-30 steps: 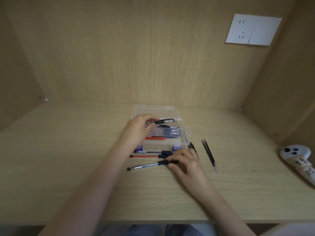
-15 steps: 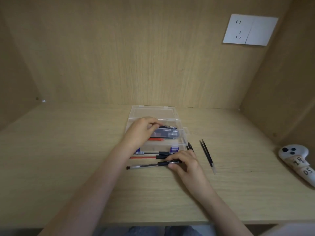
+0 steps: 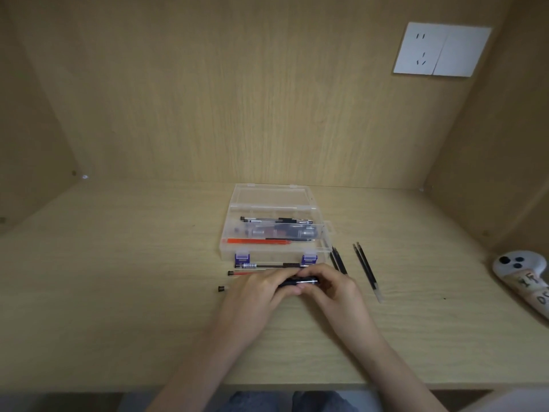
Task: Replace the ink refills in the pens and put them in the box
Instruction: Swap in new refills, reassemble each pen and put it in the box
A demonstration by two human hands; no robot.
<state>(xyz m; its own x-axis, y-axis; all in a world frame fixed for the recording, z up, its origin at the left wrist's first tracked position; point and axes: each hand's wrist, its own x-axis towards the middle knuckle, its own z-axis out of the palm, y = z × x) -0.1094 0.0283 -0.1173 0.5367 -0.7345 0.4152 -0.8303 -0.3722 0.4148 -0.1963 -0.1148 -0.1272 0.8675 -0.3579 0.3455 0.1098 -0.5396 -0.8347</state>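
Step in hand: a black pen is held by both hands close to the desk, just in front of the box; it is judged that its tip section is being unscrewed so the refill can be changed.
Left hand: curled round the pen's barrel.
Right hand: the tip end is pinched between fingers and thumb.
Next move: an opposed twist is called for, then the old refill is to be drawn out and 1 of the loose refills slid in.
Box: clear, lid open, finished pens laid inside.
Waiting: 2 more pens are seen between box and hands.
Surface: pale wood-grain desk.
Room: matching panels on 3 sides; a white socket plate is fixed to the back wall; a white controller is left at the right edge.
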